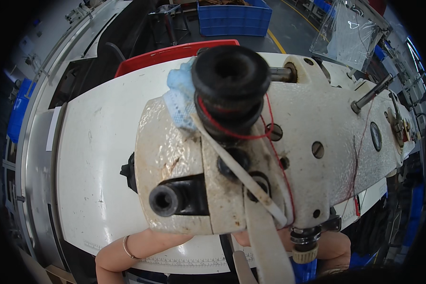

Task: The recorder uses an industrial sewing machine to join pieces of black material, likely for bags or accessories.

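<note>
Two forearms (151, 242) reach beneath the white sewing-machine head (175, 142), hands mostly hidden, grip not determinable, nearer hand likewise; black strip (227, 252) lies between the forearms, long axis toward the person.

A grey floor (296, 34) is stretching behind the white table (99, 165), with a yellow line (276, 41) running past a blue crate (234, 21) on the far side, while a red bin (165, 54) is sitting by the table's far edge and a pale wall (52, 19) is rising at far left.
</note>
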Demonstrator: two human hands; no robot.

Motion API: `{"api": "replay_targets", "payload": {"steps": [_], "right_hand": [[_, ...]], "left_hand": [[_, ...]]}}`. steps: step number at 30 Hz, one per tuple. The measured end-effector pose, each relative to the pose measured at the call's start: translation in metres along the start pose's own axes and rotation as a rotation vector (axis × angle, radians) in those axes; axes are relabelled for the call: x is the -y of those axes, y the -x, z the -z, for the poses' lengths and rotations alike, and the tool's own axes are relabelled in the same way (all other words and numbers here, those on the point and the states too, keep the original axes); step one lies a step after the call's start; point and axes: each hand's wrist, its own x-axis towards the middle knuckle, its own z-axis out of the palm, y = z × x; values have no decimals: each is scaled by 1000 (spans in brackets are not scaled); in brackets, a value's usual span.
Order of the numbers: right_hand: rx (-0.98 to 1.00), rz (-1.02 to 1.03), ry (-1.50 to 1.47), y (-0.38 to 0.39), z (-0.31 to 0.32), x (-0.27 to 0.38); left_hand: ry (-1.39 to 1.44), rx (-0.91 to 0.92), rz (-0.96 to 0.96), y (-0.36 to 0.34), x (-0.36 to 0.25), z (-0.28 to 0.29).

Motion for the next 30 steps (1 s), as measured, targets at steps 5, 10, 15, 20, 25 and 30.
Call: {"api": "replay_targets", "payload": {"steps": [5,10,15,20,25,30], "right_hand": [[-7,-32,10,1,-1,1],[-13,-66,23,3,0,3],[64,-60,85,10,2,3],[186,112,295,5,4,7],[165,-71,104,-7,19,20],[141,-52,160,-12,19,15]], "left_hand": [[-10,4,-19,-1,2,1],[20,13,14,-3,0,2],[-9,127,53,2,-5,-2],[-319,436,-17,9,-14,14],[-267,180,88,0,-26,11],[-157,257,164,10,-9,1]]}}
